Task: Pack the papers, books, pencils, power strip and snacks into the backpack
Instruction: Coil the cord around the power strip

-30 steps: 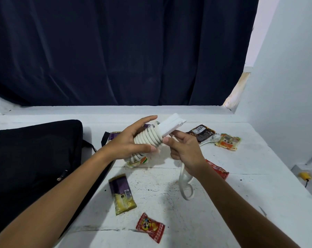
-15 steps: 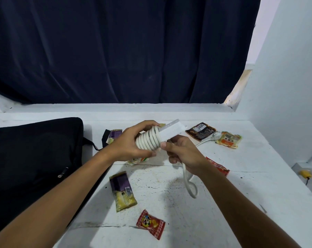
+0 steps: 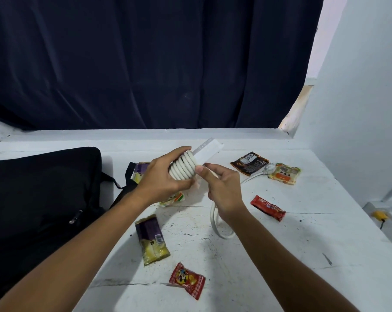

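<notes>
I see left hand point(image 3: 161, 181) grip holding power strip point(image 3: 207, 151) above desk point(image 3: 303, 233), cord coiled round it | right hand point(image 3: 224, 190) grip pinching white cord point(image 3: 215, 224) | black backpack point(image 3: 39, 194) left on desk

**Both hands raised and closed on the power strip and its cord**

Both bare forearms are extended forward from the lower corners of the view and are brought together at the middle, above the bench. The left hand point(image 3: 161, 179) is curled around the cord-wrapped power strip point(image 3: 191, 164), with the thumb laid underneath and the fingers wrapped over the top of the coils. The right hand point(image 3: 224, 190) is held just beside it, knuckles turned upward, and the loose cord point(image 3: 215, 224) is pinched between thumb and fingers. Both wrists are held roughly level.
</notes>
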Demonstrator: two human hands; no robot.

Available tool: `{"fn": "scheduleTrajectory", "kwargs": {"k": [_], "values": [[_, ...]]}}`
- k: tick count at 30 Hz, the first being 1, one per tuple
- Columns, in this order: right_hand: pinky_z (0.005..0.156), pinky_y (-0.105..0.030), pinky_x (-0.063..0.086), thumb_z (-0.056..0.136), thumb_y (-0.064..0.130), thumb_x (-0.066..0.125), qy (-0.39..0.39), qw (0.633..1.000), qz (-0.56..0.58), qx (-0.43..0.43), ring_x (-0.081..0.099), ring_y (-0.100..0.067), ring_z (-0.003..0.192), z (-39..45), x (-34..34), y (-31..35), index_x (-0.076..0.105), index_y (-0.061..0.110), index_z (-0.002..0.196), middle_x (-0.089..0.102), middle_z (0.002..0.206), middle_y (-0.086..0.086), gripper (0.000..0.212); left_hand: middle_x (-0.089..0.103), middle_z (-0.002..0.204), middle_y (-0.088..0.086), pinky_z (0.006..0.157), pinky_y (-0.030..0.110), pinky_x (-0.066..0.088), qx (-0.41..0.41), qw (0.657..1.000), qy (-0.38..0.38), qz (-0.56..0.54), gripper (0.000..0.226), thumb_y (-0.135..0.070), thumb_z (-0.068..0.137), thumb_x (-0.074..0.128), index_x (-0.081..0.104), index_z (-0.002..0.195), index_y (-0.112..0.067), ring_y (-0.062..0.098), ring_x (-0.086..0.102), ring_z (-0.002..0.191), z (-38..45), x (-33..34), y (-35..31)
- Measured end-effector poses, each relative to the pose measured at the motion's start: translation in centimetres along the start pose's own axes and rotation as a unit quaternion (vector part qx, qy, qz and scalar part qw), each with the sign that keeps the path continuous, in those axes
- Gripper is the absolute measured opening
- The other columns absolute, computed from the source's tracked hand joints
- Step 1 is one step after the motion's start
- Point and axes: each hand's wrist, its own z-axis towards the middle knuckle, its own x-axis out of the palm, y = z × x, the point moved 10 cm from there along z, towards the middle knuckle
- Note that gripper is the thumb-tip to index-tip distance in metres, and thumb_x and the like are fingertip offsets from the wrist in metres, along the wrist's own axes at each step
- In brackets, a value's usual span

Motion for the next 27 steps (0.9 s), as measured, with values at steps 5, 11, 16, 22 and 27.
{"fn": "scheduleTrajectory", "kwargs": {"k": [5, 11, 16, 22, 27], "values": [[0.05, -0.024, 0.051, 0.093, 0.016, 0.062, 0.039, 0.995, -0.033, 0.09, 0.048, -0.007, 0.044, -1.1, 1.2, -1.6, 0.059, 0.006, 0.125, 0.056, 0.061, 0.004, 0.034, 0.057, 0.11, -0.007, 0.079, 0.034, 0.048, 0.044, 0.984, -0.011, 0.173, 0.09, -0.07, 0.064, 0.055, 0.036, 0.147, -0.039, 0.015, 0.055, 0.096, 0.6, -0.7, -0.5], [0.067, -0.029, 0.054, 0.096, 0.019, 0.053, 0.133, 0.889, -0.436, -0.049, 0.06, -0.013, 0.069, -2.6, 2.2, 1.9, 0.06, 0.014, 0.123, 0.065, 0.101, -0.007, 0.028, 0.054, 0.12, 0.001, 0.081, 0.036, 0.045, -0.006, 0.922, 0.022, 0.386, 0.101, -0.089, 0.06, 0.044, 0.032, 0.148, -0.041, 0.026, 0.058, 0.099, 2.1, -2.8, 2.1], [0.067, -0.023, 0.049, 0.095, 0.018, 0.057, 0.059, 0.876, -0.43, -0.211, 0.063, -0.008, 0.072, 0.1, 1.2, 8.3, 0.072, 0.016, 0.108, 0.073, 0.094, 0.003, 0.02, 0.053, 0.118, -0.012, 0.078, 0.031, 0.042, 0.071, 0.885, 0.205, 0.413, 0.082, -0.052, 0.075, 0.073, 0.031, 0.146, -0.048, 0.014, 0.054, 0.101, 1.1, 0.8, 1.2], [0.056, -0.015, 0.039, 0.083, 0.006, 0.071, 0.104, 0.978, -0.158, -0.087, 0.051, 0.0, 0.054, 4.7, -1.9, 5.8, 0.073, 0.007, 0.09, 0.064, 0.064, 0.012, 0.008, 0.052, 0.121, -0.035, 0.087, 0.009, 0.04, 0.008, 0.962, 0.263, 0.068, 0.082, -0.022, 0.069, 0.086, 0.047, 0.132, -0.055, -0.014, 0.052, 0.108, -0.7, 1.6, 0.5], [0.052, -0.02, 0.039, 0.088, -0.008, 0.054, 0.148, 0.989, -0.008, -0.025, 0.055, -0.008, 0.063, 5.5, -0.7, 3.8, 0.073, 0.012, 0.086, 0.07, 0.073, 0.004, 0.027, 0.061, 0.129, 0.003, 0.09, 0.028, 0.052, 0.004, 0.963, 0.223, -0.15, 0.09, -0.006, 0.07, 0.082, 0.041, 0.146, -0.031, 0.022, 0.061, 0.115, -0.5, 1.7, -1.7]]}}
